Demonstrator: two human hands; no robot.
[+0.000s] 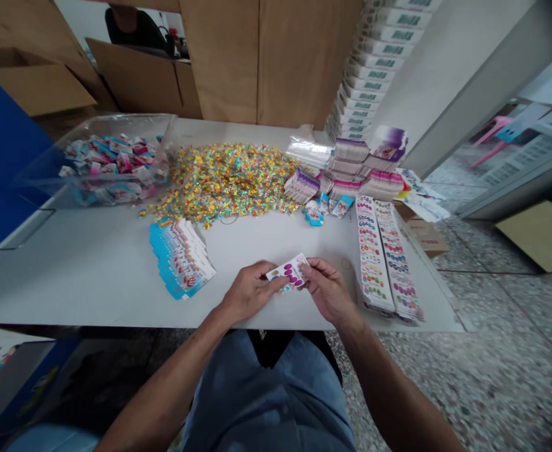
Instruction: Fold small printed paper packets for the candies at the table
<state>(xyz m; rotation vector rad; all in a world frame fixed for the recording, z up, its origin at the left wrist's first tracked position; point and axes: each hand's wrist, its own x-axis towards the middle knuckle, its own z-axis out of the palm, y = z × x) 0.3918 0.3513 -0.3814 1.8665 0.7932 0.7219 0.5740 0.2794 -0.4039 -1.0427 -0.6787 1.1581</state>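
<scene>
My left hand (252, 292) and my right hand (327, 290) both pinch a small white card with pink and purple nail shapes (288, 273) above the white table (106, 279). Left of them lies a fanned stack of blue-and-white printed cards (180, 258). To the right are two long rows of nail sticker cards (374, 257). Farther back sits a heap of multicoloured glittery pieces (222, 182), beside a clear plastic bin full of small pink and blue packets (109, 166). Stacks of purple-and-white cards (351, 169) stand behind the rows.
A tall stack of printed white boxes (374, 69) rises behind the table. Cardboard sheets and boxes (137, 78) stand along the far side, with a person (130, 25) beyond them. A blue panel (3, 144) is at the left, and a speckled floor lies right.
</scene>
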